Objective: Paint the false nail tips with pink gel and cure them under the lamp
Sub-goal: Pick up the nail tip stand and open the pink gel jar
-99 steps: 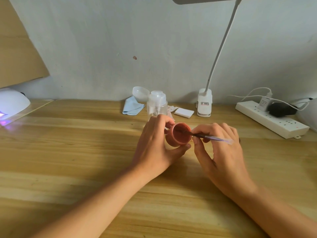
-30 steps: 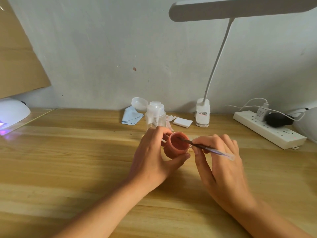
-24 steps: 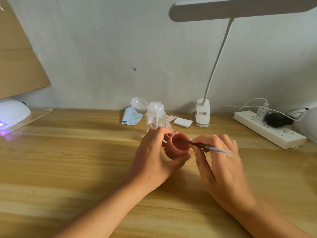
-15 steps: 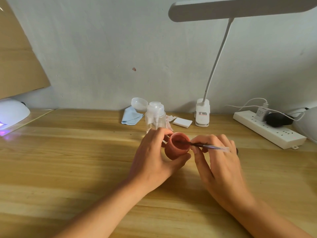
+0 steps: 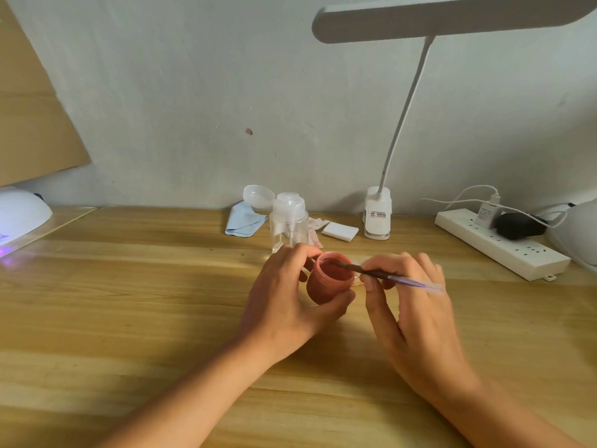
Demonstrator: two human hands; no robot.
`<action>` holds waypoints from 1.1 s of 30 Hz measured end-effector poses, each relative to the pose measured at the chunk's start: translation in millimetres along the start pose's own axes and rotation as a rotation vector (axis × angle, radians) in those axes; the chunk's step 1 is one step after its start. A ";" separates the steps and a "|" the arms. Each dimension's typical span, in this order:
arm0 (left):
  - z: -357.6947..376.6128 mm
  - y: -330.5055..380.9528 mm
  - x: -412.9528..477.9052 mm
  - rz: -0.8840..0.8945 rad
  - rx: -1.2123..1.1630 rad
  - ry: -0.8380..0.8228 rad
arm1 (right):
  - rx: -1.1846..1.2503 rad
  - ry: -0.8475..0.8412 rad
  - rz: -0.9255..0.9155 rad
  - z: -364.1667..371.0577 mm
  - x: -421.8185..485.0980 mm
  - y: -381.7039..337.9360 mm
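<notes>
- I am at the dipping step. The dark tip of the brush sits inside the open pot of pink gel.
- My left hand has its grip curled round the pot, with the thumb in front and the fingers behind. The pot leans so its mouth faces the brush. It is in the middle of the surface, but I cannot tell if its bottom touches the wood.
- My right hand pinches the brush like a pen, near its dark front end.
- I cannot make out the false nail tips. 1 small pale thing peeks out just right of the pot, but it is too small to tell.
- Next, I think the brush must come out slowly with only a little gel on it, wiped on the rim so it does not drip.
- The curing lamp is far off at the left edge, glowing purple, so each painted tip has a long way to go.
- The pot is small, round and smooth. The gel looks thick and wet.
- The brush is thin, with a shiny see-through purple handle.
- The surface is pale wood with long lines in it.
- Behind the pot stand a clear plastic pump bottle and a soft blue cloth.
</notes>
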State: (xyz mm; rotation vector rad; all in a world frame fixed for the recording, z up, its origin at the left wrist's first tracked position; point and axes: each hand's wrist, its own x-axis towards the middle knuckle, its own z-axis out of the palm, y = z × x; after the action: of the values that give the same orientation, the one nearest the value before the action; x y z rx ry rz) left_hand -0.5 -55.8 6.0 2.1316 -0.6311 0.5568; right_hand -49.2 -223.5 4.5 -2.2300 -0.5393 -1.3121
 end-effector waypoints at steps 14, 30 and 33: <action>-1.9 1.1 -1.4 -0.002 -0.051 -0.054 | 0.000 -0.006 -0.012 0.9 0.4 0.4; -3.2 2.9 -1.3 -0.013 -0.082 -0.087 | 0.062 0.027 0.014 -0.7 1.2 0.0; -3.0 2.8 -1.0 0.007 -0.072 -0.083 | 0.026 0.003 -0.010 -0.1 2.7 -1.6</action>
State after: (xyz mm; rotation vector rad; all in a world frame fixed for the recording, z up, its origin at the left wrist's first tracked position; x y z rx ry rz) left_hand -3.5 -54.7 8.7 2.0940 -0.6940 0.4447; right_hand -49.0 -222.1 7.3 -2.2069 -0.5639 -1.3066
